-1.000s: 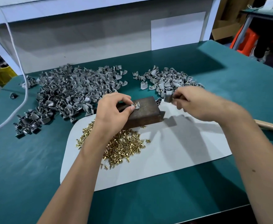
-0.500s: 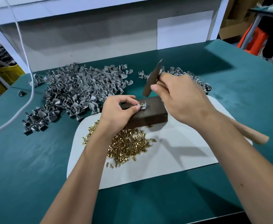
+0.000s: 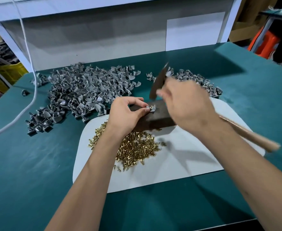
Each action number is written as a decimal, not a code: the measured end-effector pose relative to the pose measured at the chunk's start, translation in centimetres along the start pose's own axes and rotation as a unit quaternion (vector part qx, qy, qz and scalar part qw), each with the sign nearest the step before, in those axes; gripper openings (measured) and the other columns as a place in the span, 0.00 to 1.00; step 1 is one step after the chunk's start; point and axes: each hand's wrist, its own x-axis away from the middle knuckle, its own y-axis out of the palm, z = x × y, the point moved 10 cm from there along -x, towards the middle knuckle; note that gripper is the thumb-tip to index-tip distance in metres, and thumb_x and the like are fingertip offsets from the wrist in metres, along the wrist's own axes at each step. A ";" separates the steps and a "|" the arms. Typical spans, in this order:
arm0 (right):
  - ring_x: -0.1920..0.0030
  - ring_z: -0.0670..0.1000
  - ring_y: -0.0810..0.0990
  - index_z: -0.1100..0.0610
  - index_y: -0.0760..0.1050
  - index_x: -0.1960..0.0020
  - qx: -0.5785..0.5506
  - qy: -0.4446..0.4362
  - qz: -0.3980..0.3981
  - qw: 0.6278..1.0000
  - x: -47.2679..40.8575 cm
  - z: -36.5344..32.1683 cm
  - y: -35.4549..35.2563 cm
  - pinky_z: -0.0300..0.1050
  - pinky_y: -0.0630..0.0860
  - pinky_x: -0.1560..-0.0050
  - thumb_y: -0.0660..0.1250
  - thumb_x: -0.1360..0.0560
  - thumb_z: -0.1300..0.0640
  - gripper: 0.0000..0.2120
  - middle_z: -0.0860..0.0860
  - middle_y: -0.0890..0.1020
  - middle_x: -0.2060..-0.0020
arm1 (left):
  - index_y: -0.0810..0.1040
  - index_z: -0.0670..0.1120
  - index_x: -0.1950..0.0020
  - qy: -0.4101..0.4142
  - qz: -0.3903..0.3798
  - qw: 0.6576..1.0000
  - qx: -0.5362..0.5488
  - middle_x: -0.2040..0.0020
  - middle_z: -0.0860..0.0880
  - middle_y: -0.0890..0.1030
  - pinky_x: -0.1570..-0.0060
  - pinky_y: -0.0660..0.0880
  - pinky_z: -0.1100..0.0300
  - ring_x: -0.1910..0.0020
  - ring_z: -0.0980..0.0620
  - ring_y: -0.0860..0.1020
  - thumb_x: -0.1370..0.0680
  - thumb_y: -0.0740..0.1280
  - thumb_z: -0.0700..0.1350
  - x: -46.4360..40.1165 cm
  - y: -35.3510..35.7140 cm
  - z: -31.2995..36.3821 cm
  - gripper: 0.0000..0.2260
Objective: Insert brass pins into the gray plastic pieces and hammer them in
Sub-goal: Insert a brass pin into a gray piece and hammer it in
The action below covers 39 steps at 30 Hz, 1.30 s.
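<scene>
Head view: the left hand (image 3: 126, 114) pinches a gray piece (image 3: 152, 109) between thumb and forefinger, holding it on top of a dark block (image 3: 158, 120). A brass pin (image 3: 150, 107) stands in the piece. The right hand (image 3: 186, 107), blurred, has its fingers curled round a hammer (image 3: 157, 85) close to the head. The dark head is raised above the block, just beyond the piece and not touching it; the wooden handle (image 3: 248, 133) runs back past the wrist toward the right.

The block sits at the far edge of a white mat (image 3: 187, 164) on a green table (image 3: 28, 164). A heap of loose pins (image 3: 135, 149) lies on the mat just near of the block, partly under the left wrist. A large pile of gray pieces (image 3: 85, 90) lies on the table to the left of the block, and a smaller pile (image 3: 202, 82) lies behind the right hand. A white cable (image 3: 34, 90) hangs down and trails across the table's left side.
</scene>
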 end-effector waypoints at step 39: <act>0.58 0.62 0.78 0.54 0.73 0.45 0.053 0.019 -0.054 0.997 -0.2 -0.3 2.0 0.49 0.67 0.60 0.57 0.15 0.48 0.11 0.56 0.81 0.57 | 0.88 0.45 0.54 0.003 0.003 1.000 -0.023 0.43 0.49 0.84 0.40 0.76 0.64 0.46 0.58 0.82 0.26 0.77 0.40 0.3 -0.2 0.5 0.03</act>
